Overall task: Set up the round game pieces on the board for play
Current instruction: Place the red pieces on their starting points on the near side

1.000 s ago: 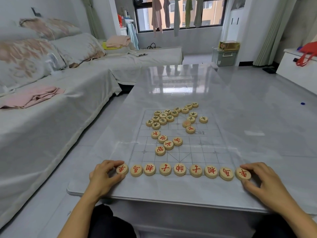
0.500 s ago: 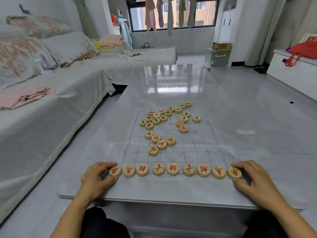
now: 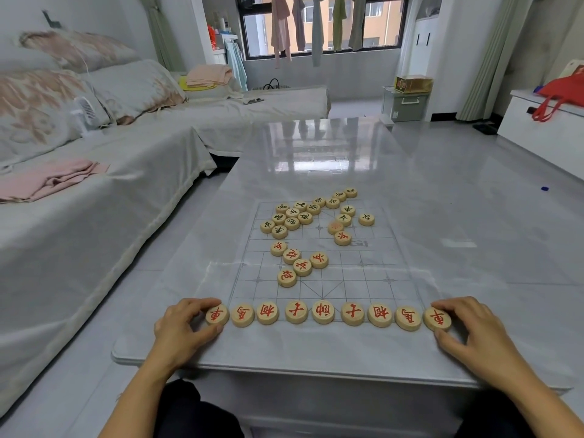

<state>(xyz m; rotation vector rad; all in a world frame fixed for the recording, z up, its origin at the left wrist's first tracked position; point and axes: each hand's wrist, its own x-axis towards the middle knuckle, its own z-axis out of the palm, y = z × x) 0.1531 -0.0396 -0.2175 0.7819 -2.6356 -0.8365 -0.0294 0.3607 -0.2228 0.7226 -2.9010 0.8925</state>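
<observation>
While nine red pieces (image 3: 323, 312) sit in a row on the board's (image 3: 347, 273) near edge, the left hand (image 3: 183, 324) pinches the left end piece (image 3: 217, 314) at its 2 o'clock. The right hand (image 3: 467, 327) pinches the right end piece (image 3: 437, 318) at its 10 o'clock. Loose pieces (image 3: 302, 267) lie toward 12 o'clock.

I'm looking into a home living room: a covered sofa (image 3: 126, 191) with floral cushions (image 3: 38, 105) fills the left of the frame, laundry (image 3: 281, 26) hangs at the window (image 3: 382, 23) top centre, and a glossy low table (image 3: 316, 147) stands mid-frame on pale floor tiles (image 3: 489, 191).
</observation>
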